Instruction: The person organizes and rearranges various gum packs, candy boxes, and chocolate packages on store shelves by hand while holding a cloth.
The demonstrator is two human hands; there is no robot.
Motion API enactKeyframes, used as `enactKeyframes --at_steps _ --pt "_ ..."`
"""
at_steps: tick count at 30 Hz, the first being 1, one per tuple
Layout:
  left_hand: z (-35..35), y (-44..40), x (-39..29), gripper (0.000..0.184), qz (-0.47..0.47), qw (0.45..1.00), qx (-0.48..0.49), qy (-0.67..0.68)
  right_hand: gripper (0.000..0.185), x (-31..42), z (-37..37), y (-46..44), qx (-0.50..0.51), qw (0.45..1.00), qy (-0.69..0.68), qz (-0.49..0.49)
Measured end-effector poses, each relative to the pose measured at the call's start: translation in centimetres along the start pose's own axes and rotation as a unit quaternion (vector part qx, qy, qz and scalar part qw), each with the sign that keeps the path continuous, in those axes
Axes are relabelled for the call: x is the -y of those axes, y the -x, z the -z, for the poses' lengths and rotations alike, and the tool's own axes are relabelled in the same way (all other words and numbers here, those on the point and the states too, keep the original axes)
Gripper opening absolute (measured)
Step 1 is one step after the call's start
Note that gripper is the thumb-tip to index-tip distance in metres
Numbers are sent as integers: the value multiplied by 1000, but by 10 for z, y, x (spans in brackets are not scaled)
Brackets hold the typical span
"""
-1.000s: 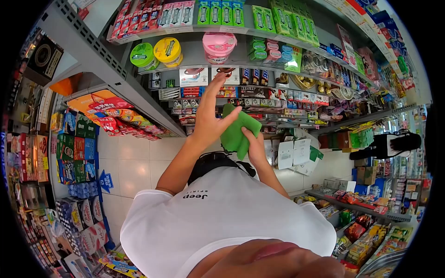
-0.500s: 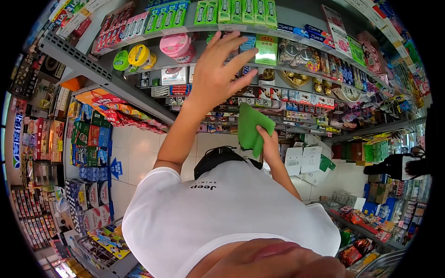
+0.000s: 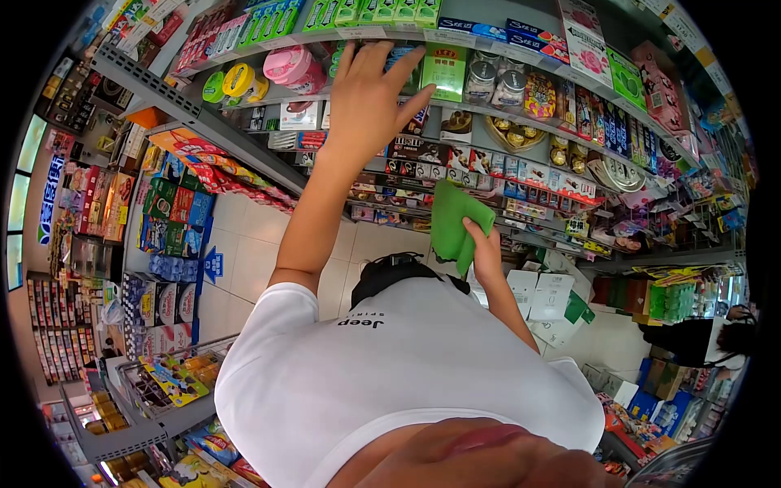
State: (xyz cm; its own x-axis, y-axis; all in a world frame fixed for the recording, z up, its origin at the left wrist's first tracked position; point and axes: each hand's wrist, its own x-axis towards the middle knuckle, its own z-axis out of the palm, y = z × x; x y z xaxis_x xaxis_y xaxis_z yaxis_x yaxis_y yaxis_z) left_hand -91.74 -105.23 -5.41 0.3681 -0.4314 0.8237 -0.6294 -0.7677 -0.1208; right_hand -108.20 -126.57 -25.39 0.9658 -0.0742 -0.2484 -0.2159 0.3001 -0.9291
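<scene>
My left hand (image 3: 366,102) is raised at the second shelf level, fingers spread over small green and blue packs. Whether its fingertips touch them I cannot tell. To its left stands a pink round tub (image 3: 294,69), and to its right a light green box (image 3: 445,71). Lower down, my right hand (image 3: 486,248) grips a folded green cloth (image 3: 455,220) between thumb and fingers, in front of the lower shelves. The cloth hangs clear of the goods.
Yellow tubs (image 3: 242,81) and glass jars (image 3: 480,79) share that shelf. Above it runs a price-tag edge (image 3: 390,34) with gum packs. A perforated grey shelf side (image 3: 154,81) juts out at left. Opened white cartons (image 3: 551,294) lie on the floor at right, near another person (image 3: 691,342).
My left hand has moved slightly left and its fingers reach further in between the packs. The view has shifted a little; my right hand still holds the cloth.
</scene>
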Motion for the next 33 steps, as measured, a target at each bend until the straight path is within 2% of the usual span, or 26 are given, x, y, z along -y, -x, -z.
enactKeyframes --at_steps 5,8,12,17,26,29,33 --pt "-10 -10 -6 38 64 998 -17 8 36 0 7 -2 10 1000 3 -4" --pt "-17 -9 -6 35 66 997 -39 -4 35 -6 7 -5 18 1000 -1 10" --pt "-27 -7 0 29 49 996 -66 -19 35 -12 15 -4 39 999 13 4" --pt "-33 -3 2 26 53 996 -66 4 35 -10 19 4 15 1000 -3 4" --pt "-38 -2 -9 31 53 983 -172 38 36 -10 27 1 -20 999 -25 -8" --pt "-33 1 -13 31 46 979 -179 82 36 -12 27 -2 -21 999 -42 -1" --pt "-42 6 -13 28 -10 964 -245 105 37 -14 25 -5 -22 999 -47 -1"
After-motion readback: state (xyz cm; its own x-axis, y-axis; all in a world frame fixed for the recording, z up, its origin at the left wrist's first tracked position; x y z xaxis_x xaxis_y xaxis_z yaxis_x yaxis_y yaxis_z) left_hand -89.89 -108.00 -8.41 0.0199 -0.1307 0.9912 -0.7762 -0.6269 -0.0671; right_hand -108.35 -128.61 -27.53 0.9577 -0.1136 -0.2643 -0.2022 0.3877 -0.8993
